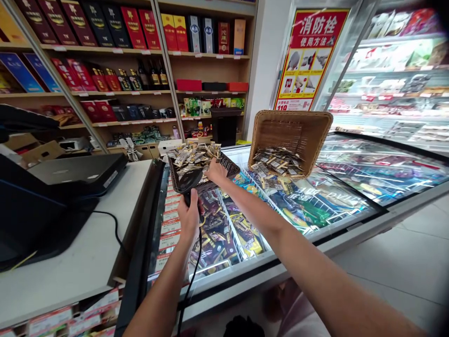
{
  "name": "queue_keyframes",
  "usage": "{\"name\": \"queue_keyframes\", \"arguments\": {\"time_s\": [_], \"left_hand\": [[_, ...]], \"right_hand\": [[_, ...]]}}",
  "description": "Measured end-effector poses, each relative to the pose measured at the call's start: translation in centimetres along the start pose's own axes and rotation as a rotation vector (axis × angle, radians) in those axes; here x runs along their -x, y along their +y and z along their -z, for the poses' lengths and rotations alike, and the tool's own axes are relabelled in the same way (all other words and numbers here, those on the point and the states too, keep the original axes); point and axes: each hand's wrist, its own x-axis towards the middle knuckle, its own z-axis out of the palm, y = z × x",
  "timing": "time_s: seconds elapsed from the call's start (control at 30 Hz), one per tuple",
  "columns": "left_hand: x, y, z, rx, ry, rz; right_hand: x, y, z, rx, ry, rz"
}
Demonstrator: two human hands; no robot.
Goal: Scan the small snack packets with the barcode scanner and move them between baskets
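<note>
A black handheld barcode scanner [191, 182] is in my left hand [189, 217], its head tipped forward over the near side of a dark woven basket [229, 167]. Its cable hangs down past my forearm. Small wrapped snack packets [192, 157] are heaped in that basket. My right hand [215, 172] reaches in at the basket's right part, beside the scanner head, with its fingers curled among the packets. What those fingers hold, if anything, is hidden. To the right, a tan wicker basket [291, 126] is tilted on its side, with similar packets [278, 161] inside and at its lower rim.
Both baskets rest on a glass-topped freezer [245, 220] showing packaged goods in wire dividers. At left is a white counter [87, 238] with a dark terminal [28, 206]. Shelves of boxes [133, 25] stand behind, and a lit display cooler [396, 75] is at right.
</note>
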Motion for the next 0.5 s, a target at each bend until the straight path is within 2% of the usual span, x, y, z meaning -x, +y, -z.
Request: {"name": "queue_keyframes", "arguments": {"time_s": [0.1,0.23,0.37,0.5], "left_hand": [[0.2,0.1,-0.3,0.006,-0.024,-0.024],[0.5,0.1,-0.5,0.010,-0.048,-0.038],[0.6,0.2,-0.7,0.017,-0.077,-0.020],[0.5,0.3,-0.8,-0.004,-0.132,-0.028]], "right_hand": [[0.5,0.3,1.5,0.021,0.075,-0.008],[1.1,1.6,4.7,-0.168,0.232,0.101],[3.8,4.9,8.2,-0.440,0.365,0.168],[6.9,9.3,9.7,-0.645,0.474,0.112]]}}
